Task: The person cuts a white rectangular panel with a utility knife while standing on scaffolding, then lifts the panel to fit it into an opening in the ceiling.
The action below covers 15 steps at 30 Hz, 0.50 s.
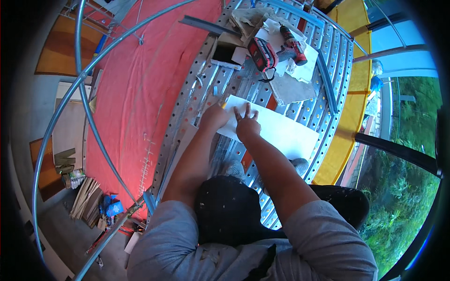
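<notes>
A white rectangular board [287, 130] lies across the perforated metal scaffold deck in front of my knees. My left hand [214, 117] is closed at the board's left end, around a thin yellow tool [225, 104]. Most of that tool is hidden in the fist, so its exact kind does not show. Flat on the board, just right of it, rests my right hand [248, 124] with fingers spread. Beyond the board, a red and black cordless drill [293, 50] lies on pale scrap sheets.
The perforated metal deck [187, 110] has a small open box [228, 52] and metal channels [326, 82] on it. Pink-red sheeting [136, 98] hangs along the left, crossed by curved-looking metal tubes [58, 110]. Yellow boards [344, 131] edge the right, with greenery beyond.
</notes>
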Each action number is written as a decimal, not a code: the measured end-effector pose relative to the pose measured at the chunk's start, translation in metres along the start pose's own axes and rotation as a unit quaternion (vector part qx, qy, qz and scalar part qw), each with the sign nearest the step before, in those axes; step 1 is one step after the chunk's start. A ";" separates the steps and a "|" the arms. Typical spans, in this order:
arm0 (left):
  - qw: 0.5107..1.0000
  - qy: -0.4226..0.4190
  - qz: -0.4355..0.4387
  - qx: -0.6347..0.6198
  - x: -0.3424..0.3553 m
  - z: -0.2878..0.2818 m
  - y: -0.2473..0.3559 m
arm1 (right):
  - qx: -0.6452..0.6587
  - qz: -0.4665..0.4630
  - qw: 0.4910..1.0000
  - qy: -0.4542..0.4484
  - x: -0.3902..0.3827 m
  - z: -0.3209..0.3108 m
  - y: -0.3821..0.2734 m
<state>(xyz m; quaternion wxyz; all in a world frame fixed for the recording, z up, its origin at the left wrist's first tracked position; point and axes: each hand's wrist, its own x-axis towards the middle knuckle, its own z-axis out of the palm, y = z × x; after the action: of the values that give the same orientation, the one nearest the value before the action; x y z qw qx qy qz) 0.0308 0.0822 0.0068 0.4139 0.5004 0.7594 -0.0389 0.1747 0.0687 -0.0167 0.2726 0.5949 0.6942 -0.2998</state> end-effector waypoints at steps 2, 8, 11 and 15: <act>1.000 0.018 0.002 0.000 0.001 0.005 -0.010 | 0.004 -0.003 1.000 -0.001 0.001 -0.001 -0.007; 0.998 0.055 -0.018 -0.015 0.005 0.021 -0.007 | 0.003 0.000 1.000 -0.004 0.001 -0.003 -0.011; 0.996 0.084 0.034 -0.017 0.002 0.017 0.006 | -0.035 -0.007 0.999 0.012 0.000 -0.001 -0.007; 0.998 0.055 0.025 0.002 -0.006 0.011 0.020 | 0.005 0.006 1.000 0.000 0.000 -0.003 -0.002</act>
<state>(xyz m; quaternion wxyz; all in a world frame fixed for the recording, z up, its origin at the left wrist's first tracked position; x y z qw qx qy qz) 0.0538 0.0832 0.0107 0.3711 0.5214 0.7684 -0.0023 0.1722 0.0701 -0.0146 0.2716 0.6003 0.6891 -0.3017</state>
